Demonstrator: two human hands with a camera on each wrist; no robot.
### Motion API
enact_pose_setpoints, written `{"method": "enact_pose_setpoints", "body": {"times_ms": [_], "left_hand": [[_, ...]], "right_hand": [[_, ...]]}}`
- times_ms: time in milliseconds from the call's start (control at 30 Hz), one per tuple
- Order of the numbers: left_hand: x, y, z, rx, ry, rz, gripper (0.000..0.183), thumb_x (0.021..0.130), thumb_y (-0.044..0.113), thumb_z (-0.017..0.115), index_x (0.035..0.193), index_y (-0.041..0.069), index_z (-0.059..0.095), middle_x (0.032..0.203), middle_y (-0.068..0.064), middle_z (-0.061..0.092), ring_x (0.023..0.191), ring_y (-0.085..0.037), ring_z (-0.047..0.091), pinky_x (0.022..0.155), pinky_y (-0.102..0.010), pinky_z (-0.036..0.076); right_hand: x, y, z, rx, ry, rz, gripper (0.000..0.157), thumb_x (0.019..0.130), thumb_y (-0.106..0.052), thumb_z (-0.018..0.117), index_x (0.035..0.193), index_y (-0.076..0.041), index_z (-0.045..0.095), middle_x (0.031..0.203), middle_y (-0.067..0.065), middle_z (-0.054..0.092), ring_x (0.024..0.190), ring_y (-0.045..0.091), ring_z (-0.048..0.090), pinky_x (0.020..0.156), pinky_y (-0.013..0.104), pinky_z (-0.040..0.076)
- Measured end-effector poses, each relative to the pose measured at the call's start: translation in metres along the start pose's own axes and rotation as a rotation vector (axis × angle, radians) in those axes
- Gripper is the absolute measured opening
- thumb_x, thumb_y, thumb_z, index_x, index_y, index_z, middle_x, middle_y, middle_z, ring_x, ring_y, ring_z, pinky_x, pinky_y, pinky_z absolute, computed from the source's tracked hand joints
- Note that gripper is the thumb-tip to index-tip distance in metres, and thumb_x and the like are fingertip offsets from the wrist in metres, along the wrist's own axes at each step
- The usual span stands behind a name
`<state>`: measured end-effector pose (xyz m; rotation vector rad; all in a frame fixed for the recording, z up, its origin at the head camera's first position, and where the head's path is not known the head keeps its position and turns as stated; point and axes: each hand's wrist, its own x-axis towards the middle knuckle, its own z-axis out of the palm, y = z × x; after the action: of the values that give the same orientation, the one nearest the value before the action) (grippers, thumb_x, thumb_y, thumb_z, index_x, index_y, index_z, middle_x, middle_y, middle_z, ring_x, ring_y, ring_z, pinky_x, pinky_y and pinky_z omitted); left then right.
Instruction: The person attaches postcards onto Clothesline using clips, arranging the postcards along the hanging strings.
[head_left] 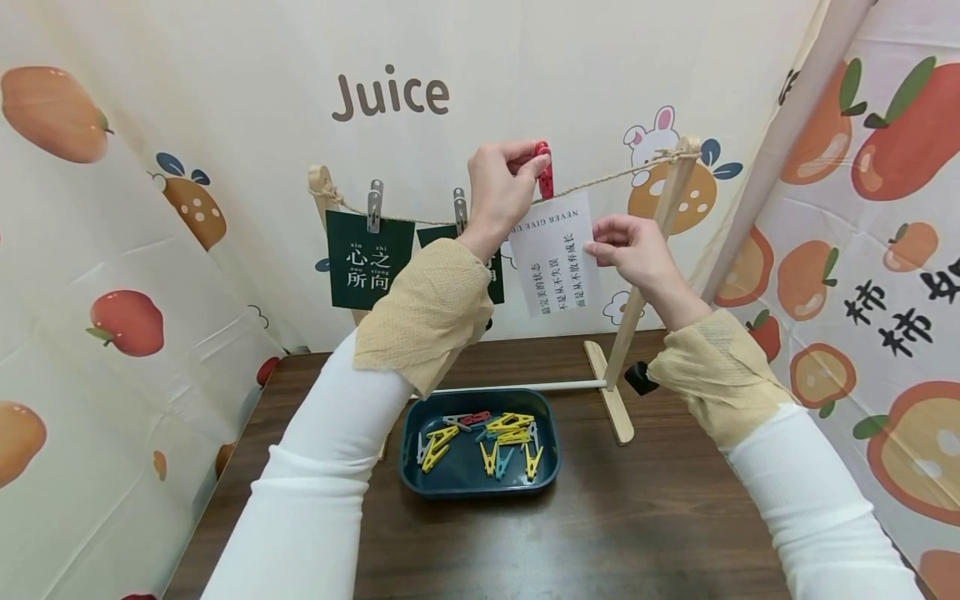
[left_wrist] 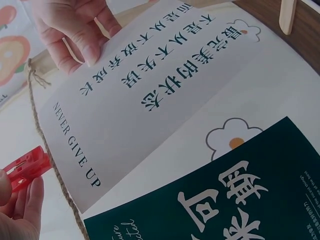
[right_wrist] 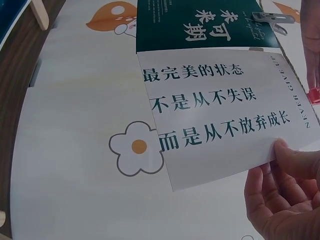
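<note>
My left hand [head_left: 501,187] pinches a red clothespin [head_left: 545,171] whose tip meets the twine [head_left: 615,177] at the top edge of a white card [head_left: 557,258]. Whether the clothespin bites the card cannot be told. In the left wrist view, the red clothespin [left_wrist: 29,167] points at the twine from the side. My right hand [head_left: 633,254] pinches the white card by its right edge, thumb in front, as the right wrist view also shows. Dark green text cards hang to the left: one [head_left: 369,258] under a silver clip [head_left: 375,206], another [head_left: 496,275] partly hidden behind my left arm.
Wooden posts [head_left: 628,333] hold the twine over a brown table [head_left: 600,517]. Below the line stands a dark blue tray [head_left: 480,492] with several yellow, grey, blue and red clothespins. Fruit-printed curtains [head_left: 225,50] hang behind and at both sides.
</note>
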<state>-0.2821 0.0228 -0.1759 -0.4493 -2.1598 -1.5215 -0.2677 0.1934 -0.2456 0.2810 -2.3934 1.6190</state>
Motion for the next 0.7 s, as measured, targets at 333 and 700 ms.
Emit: {"method": "enact_pose_setpoints", "body": {"times_ms": [333,700], "left_hand": [[0.0002,-0.0035,0.0022,-0.002,0.009,-0.007,0.018,0.082,0.007,0.063,0.099,0.003,0.068,0.082,-0.006,0.065,0.069,-0.011,0.054,0.063,-0.017,0.040],[-0.0017,-0.0066,0.0036,-0.014,-0.025,-0.031,0.019,0.082,0.007,0.062,0.101,0.002,0.067,0.085,-0.006,0.065,0.070,-0.011,0.055,0.063,-0.018,0.043]], "right_hand": [[0.0042,0.0014,0.0002,-0.018,-0.010,0.007,0.012,0.081,0.000,0.062,0.091,0.004,0.057,0.072,-0.008,0.063,0.067,0.007,0.057,0.060,0.018,0.047],[0.0047,-0.0007,-0.0005,-0.010,-0.020,0.014,0.014,0.081,-0.001,0.062,0.093,0.005,0.058,0.073,-0.007,0.063,0.066,0.007,0.057,0.060,0.018,0.047]]}}
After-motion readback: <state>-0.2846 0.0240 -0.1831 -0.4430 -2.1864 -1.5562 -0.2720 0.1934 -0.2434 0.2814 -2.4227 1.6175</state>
